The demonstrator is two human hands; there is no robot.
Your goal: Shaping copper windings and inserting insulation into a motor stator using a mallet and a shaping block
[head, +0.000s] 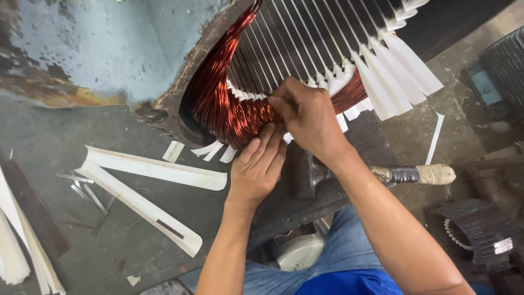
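A large motor stator (164,104), its housing painted blue and rusted, fills the upper part of the view and is cut off by the top edge, so its full shape cannot be made out. Inside its bore, slots lined with white insulation paper strips (393,60) fan out toward the upper right, and a thick bundle of red-brown copper winding (218,104) curves around the near rim. The dark desk (82,142) carries two long white paper wedges (153,175) lying crossed to the left, thin metal slivers (87,191) beside them, and more white strips cut off at the lower left corner. A hammer (415,175) with a wrapped handle lies under the right forearm, its head largely hidden by the hands. The right hand (311,117) has fingers pinched together on something small at the winding's edge; what it grips is hidden by the fingers. The left hand (259,166) lies just below, fingers pressed flat together against the underside of the copper coil. A second, smaller stator (475,229) shows dimly at the lower right.
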